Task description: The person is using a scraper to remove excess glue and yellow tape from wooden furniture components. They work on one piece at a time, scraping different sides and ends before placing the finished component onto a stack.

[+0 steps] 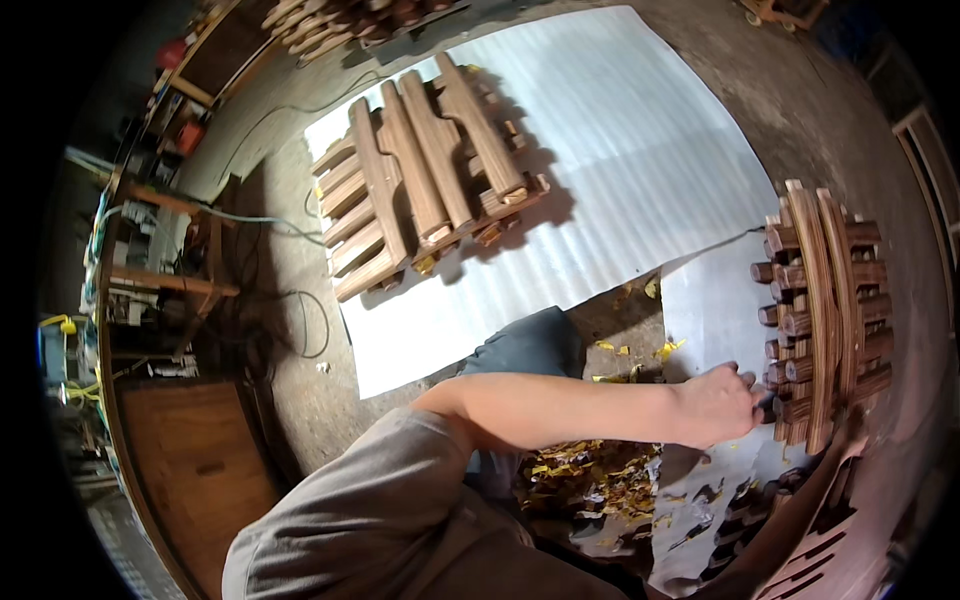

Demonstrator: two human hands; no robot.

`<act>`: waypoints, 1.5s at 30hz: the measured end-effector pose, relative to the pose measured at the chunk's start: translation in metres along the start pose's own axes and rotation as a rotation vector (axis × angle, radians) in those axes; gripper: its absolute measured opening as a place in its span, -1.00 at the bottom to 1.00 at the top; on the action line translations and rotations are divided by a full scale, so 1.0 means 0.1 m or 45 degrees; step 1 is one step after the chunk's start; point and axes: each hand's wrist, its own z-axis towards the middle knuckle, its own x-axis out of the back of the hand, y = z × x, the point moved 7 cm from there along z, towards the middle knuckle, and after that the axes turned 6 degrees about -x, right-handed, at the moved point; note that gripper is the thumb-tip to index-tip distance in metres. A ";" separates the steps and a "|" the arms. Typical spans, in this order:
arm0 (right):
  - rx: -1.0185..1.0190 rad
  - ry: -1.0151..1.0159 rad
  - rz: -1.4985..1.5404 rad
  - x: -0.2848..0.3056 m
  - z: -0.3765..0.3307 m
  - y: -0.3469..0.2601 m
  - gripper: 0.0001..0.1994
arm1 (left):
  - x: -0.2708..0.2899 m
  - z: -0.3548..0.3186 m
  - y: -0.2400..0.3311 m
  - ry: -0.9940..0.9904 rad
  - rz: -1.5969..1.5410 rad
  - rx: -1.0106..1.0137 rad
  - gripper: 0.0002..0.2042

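Observation:
On the right, dark brown wooden pieces (822,310) are stacked crosswise, with long curved strips lying over shorter round-ended ones. My left hand (715,405), reaching across from the left, is closed at the near left corner of this stack. Its fingertips are beside a round wooden end, and what they hold is hidden. My right hand (852,437) is at the near right corner of the same stack. Dim light and the wood hide most of its fingers, so its grip cannot be made out.
A second stack of shaped wooden pieces (425,160) sits on a white foam sheet (620,130). Yellow and brown scraps (595,480) litter the floor near my legs. A wooden cabinet (195,460) and cables stand at left; more wooden parts (345,20) lie at the back.

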 end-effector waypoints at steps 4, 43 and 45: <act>-0.069 -0.570 0.997 -0.20 -1.00 -0.12 -0.62 | 0.50 -0.05 -0.24 0.407 -0.252 0.256 -0.67; 0.218 -0.518 0.697 2.08 -5.07 -2.10 -0.80 | 2.14 -2.99 -1.19 1.415 -1.461 1.074 -0.59; 0.446 -0.379 0.705 2.33 -5.11 -2.24 -0.81 | 1.86 -2.56 -1.02 1.267 -1.463 0.916 -0.52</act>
